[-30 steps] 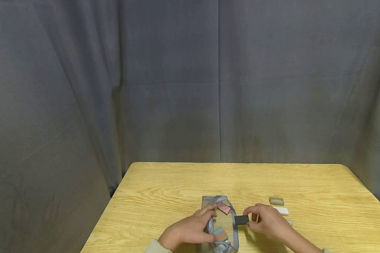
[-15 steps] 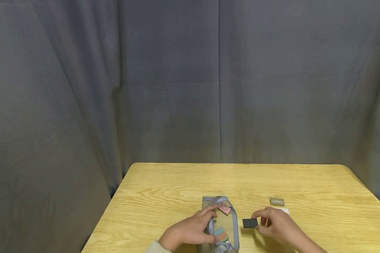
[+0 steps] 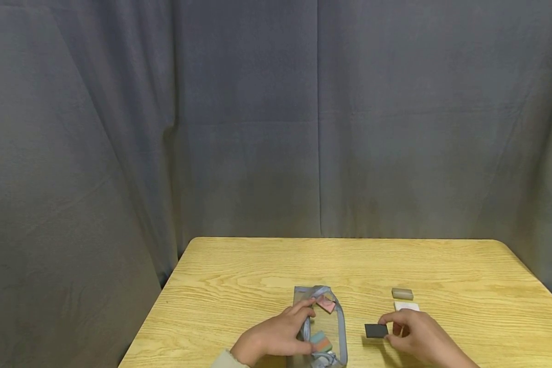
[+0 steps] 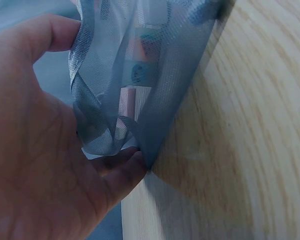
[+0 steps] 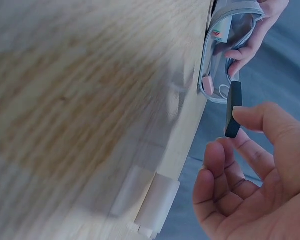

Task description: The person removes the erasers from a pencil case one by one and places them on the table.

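Note:
My left hand (image 3: 276,335) holds the edge of a see-through mesh pouch (image 3: 342,327) with grey trim, thumb and fingers spread along its mouth. Inside lie a pink eraser (image 3: 326,304) and a striped blue, orange and green eraser (image 3: 321,342); the left wrist view shows them through the mesh (image 4: 105,65). To the right of the pouch, my right hand (image 3: 418,332) pinches a black eraser (image 3: 375,331) between thumb and fingers. In the right wrist view the black eraser (image 5: 234,110) stands edge-on, raised above the table, its other fingers loosely curled.
A white eraser (image 3: 407,306) lies just beyond my right hand, with a brownish-grey eraser (image 3: 402,294) behind it. The wooden table (image 3: 257,266) ends at a grey curtain (image 3: 248,153) at the back.
My right hand has drawn the black eraser from the pouch's rim to the right and slightly nearer me. The left hand and the pouch have stayed in place.

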{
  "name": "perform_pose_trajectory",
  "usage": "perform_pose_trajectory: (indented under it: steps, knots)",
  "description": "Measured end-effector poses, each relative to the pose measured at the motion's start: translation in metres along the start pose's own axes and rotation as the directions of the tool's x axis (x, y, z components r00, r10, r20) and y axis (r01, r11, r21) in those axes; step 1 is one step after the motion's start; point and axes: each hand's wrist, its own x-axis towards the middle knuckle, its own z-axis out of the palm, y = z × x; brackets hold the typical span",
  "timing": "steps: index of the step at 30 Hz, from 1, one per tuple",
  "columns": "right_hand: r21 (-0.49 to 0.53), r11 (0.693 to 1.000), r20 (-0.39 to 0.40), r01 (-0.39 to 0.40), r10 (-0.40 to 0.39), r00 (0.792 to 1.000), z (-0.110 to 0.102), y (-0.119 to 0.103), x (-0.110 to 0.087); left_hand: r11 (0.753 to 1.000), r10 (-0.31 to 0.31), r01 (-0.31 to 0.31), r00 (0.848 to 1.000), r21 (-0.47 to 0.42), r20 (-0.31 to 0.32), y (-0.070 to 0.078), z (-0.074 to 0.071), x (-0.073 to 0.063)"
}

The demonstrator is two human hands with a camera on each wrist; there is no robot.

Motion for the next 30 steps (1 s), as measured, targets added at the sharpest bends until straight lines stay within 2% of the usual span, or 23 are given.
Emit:
perform_pose_trajectory:
  steps: [7,23,30]
  knots:
    - [0.031,0.998,0.047,-0.051,0.049,0.998,-0.006,0.007,-0.009,1.000,-0.008,0.008,1.000,-0.004,-0.001,0.000,0.001,0.000]
    - [0.075,0.996,0.085,-0.047,0.041,0.996,-0.017,0.024,-0.031,1.000,-0.015,0.015,1.000,-0.004,-0.005,0.003,0.000,-0.003]
    - [0.114,0.990,0.127,-0.085,0.070,0.989,-0.021,0.031,-0.038,1.000,-0.011,0.011,1.000,-0.007,-0.005,0.002,0.000,-0.002]
